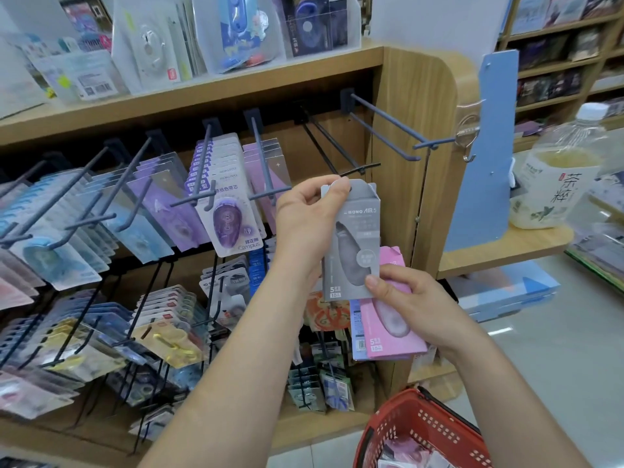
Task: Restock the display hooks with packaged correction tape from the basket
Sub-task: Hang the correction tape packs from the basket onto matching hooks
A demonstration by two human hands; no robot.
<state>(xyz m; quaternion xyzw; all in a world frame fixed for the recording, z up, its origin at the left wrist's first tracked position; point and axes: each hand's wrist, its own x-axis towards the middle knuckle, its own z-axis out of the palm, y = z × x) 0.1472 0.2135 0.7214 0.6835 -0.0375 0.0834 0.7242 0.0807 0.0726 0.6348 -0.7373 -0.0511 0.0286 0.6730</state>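
My left hand (pixel 305 217) pinches the top of a grey correction tape pack (pixel 354 238), held upright just below the tip of a bare black hook (pixel 358 170). My right hand (pixel 401 298) grips a pink pack (pixel 391 329) with a bluish pack behind it, and its thumb presses the grey pack's lower corner. Another bare hook (pixel 385 125), blue-grey, juts out above to the right. The red basket (pixel 422 430) sits low at the right with several packs inside.
Hooks to the left carry purple packs (pixel 229 217), blue packs (pixel 60 251) and more below. A wooden shelf (pixel 202 96) above holds clear bins. A large tea bottle (pixel 557 177) stands on a counter at the right, beside a blue board (pixel 486 163).
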